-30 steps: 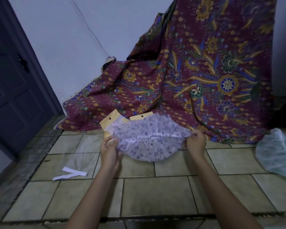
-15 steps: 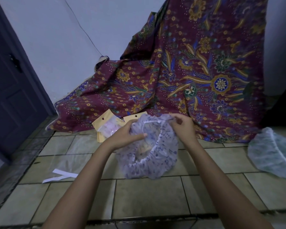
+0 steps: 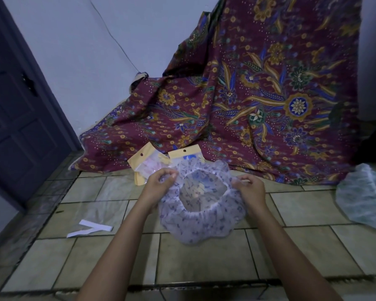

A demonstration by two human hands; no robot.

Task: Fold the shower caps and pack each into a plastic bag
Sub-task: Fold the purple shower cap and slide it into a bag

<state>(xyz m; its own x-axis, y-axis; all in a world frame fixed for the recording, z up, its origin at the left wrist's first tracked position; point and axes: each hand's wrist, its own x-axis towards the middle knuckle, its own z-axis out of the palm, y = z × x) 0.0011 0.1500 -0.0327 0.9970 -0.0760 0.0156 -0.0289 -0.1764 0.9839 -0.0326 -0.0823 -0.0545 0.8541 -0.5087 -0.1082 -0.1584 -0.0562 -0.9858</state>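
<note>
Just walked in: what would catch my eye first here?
The big maroon flowered cloth draped across the back. In front of it, the left hand and right hand hold a frilly purple-printed shower cap open above the tiled floor; a pale cap lies far right.

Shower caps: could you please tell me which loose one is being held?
The purple-flowered cap, gripped at its rim by the left hand and right hand; the pale green cap lies untouched on the floor.
</note>
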